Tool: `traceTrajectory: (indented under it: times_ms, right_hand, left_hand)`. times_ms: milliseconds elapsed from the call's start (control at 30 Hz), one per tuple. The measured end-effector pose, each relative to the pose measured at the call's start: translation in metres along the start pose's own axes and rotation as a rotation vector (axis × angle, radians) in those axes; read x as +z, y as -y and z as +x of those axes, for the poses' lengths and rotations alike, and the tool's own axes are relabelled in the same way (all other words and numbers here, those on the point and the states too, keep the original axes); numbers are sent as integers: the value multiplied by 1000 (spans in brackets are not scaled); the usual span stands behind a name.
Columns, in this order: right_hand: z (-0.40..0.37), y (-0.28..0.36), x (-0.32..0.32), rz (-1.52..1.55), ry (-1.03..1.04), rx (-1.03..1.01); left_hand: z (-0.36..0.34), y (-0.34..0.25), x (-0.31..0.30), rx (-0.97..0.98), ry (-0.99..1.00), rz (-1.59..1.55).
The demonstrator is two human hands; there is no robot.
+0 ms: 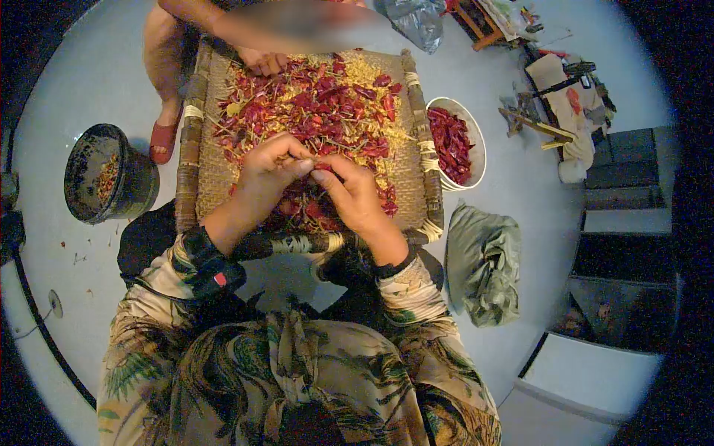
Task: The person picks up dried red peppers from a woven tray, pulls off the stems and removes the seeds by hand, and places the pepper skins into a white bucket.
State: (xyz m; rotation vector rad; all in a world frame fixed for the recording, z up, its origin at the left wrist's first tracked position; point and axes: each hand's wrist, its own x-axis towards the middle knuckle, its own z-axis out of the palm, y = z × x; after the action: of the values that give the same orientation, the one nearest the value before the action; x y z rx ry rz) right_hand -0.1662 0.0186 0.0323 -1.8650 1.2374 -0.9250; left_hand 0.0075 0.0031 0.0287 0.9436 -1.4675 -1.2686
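Note:
Over a woven tray (201, 178) with a wooden frame, my hands meet fingertip to fingertip. Between them shows a bit of a dried red chili (324, 169), mostly covered by the fingers. My left hand (269, 172) pinches at one end, thumb against forefinger. On the other side my right hand (354, 195) grips it, also thumb to finger. Just beneath lie many broken dried chilies (327, 97) mixed with yellow seeds (364, 72) and thin stems. Another person's hand (262, 62) touches the pile at the tray's far left.
A white bucket (482, 149) of red chilies stands right of the tray. To the left is a black bucket (141, 175) with seeds and bits inside. A green sack (483, 260) lies at right, near a white box (587, 372). The other person's slippered foot (163, 141) is beside the tray.

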Motion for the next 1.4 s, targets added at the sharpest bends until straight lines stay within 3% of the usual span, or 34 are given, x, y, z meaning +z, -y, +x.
traceTrajectory:
  times_ms: [100,300,400,500,600,700,900,967,1033,1133,1167,1233,1267,1300,1400]
  right_hand:
    - [0,0,-2,21,55,26]
    - [-3,-4,0,287,115,105]
    - [-3,-6,0,396,192,158]
    - [-2,0,-1,478,262,228]
    - [-1,3,0,424,279,208]
    - [-2,0,-1,329,298,147]
    - [-3,3,-4,302,259,127]
    - [-3,-3,-4,239,244,131]
    - [1,-15,-10,267,137,137]
    - [10,-37,-33,243,-147,235]
    - [13,-46,-46,416,-283,374]
    - [11,-79,-91,672,-440,228]
    - [14,-65,-104,884,-701,275]
    - [9,-94,-127,1244,-750,61]
    - [2,-102,-159,1452,-964,154]
  left_hand:
    - [3,5,-3,-3,15,0]
    - [6,-5,-6,298,21,278]
    - [2,-7,-2,247,2,182]
    - [-5,-5,2,-2,-65,1]
    - [-3,-10,-3,-269,-7,-142]
    - [-1,0,-6,-463,71,-633]
    - [-1,11,-14,-469,132,-886]
    - [5,15,-24,-370,19,-963]
    - [7,-4,-23,-369,-143,-989]
    - [6,-6,-21,-331,-84,-787]
    - [6,-5,-20,-344,-72,-775]
    - [8,1,-18,-452,-79,-907]
    - [7,1,-18,-444,-70,-863]
    - [5,-1,-17,-436,-61,-819]
    - [4,4,-18,-436,-10,-800]
